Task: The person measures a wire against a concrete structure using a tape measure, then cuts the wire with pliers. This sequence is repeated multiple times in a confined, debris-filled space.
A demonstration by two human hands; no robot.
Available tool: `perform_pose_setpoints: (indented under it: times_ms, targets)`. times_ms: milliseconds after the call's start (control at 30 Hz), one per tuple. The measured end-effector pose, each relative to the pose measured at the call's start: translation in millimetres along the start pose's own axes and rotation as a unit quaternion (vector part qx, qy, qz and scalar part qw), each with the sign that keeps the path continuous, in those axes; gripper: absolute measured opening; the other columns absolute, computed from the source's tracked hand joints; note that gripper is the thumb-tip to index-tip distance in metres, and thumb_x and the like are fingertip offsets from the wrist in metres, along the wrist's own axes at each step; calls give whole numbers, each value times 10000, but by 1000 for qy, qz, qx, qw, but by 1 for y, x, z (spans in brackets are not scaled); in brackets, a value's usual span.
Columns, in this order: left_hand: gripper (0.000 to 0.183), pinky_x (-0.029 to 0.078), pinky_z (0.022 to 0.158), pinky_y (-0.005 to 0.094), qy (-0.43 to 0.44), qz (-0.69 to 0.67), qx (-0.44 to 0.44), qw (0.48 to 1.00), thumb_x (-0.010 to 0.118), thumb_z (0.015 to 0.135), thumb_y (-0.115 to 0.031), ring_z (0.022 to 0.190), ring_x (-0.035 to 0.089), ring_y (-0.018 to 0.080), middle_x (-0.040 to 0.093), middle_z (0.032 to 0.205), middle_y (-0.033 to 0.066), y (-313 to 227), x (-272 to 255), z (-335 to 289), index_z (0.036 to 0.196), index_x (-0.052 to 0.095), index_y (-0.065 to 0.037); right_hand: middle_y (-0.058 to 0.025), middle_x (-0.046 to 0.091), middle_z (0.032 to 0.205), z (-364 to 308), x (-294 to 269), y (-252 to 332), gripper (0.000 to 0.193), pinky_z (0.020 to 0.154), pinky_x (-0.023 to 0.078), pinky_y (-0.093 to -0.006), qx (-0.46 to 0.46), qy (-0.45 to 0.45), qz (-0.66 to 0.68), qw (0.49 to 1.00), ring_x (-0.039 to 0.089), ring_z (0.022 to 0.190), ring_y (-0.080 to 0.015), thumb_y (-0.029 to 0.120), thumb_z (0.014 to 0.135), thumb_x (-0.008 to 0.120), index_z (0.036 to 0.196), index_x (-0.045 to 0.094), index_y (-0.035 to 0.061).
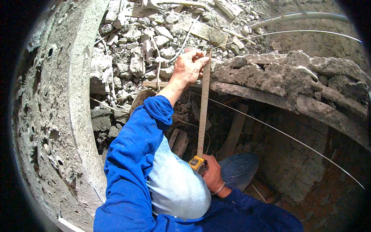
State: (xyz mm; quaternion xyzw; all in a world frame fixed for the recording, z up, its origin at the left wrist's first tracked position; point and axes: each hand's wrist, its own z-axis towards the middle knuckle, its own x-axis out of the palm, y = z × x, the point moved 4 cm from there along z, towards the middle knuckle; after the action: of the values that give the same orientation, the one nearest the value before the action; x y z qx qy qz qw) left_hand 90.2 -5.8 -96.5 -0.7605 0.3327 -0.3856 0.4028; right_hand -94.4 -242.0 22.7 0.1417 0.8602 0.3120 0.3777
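A yellow and black tape measure point(197, 164) sits in my right hand point(213, 174), close to my bent knees. From its case the extended blade point(204, 108) runs up and away to my left hand point(188, 67). The fingers of my left hand are pinched on the blade's far end, beside the broken edge of a rubble ledge. A thin white line point(247, 38) meets the blade's tip there and stretches off to the right. My right fingers wrap round the case, partly hidden behind it.
At left rises a rough, pitted concrete wall point(50, 112). Broken concrete rubble point(133, 50) with loose wires lies ahead. A jagged masonry ledge point(270, 77) overhangs a dark hollow at right, crossed by a second white line point(278, 135). A grey pipe point(301, 16) lies at the far right.
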Motion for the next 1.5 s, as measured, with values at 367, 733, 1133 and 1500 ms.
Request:
perform_pose_setpoints:
  times_ms: [367,733,1133,1500]
  targets:
    - [145,471,472,199,-3,-23,-5,1000,682,827,-166,550,537,49,587,698,-12,0,-1,1,904,628,-55,-167,580,923,5,1,9,523,745,475,-407,-14,-14,-33,999,555,863,-367,202,639,801,1050,539,11]
    - [144,470,491,222,12,-55,-44,997,672,835,-148,554,537,58,608,716,-4,4,-1,2,938,632,-55,-155,576,900,10,0,9,527,736,466,-402,-15,-10,-56,998,543,852,-344,274,634,819,1006,551,13]
    - [134,472,494,224,12,-41,-29,999,656,845,-139,563,546,60,617,719,1,-3,-1,0,938,628,-45,-161,548,892,11,1,8,534,724,468,-403,-14,-7,-66,998,539,838,-339,293,617,829,977,550,14]
    - [188,420,526,191,48,-124,52,990,678,744,-95,591,511,52,577,717,-20,-36,-53,3,914,609,-54,-197,552,1009,19,-9,6,685,837,457,-397,-90,6,-43,995,542,936,-359,238,675,759,1229,443,-10]
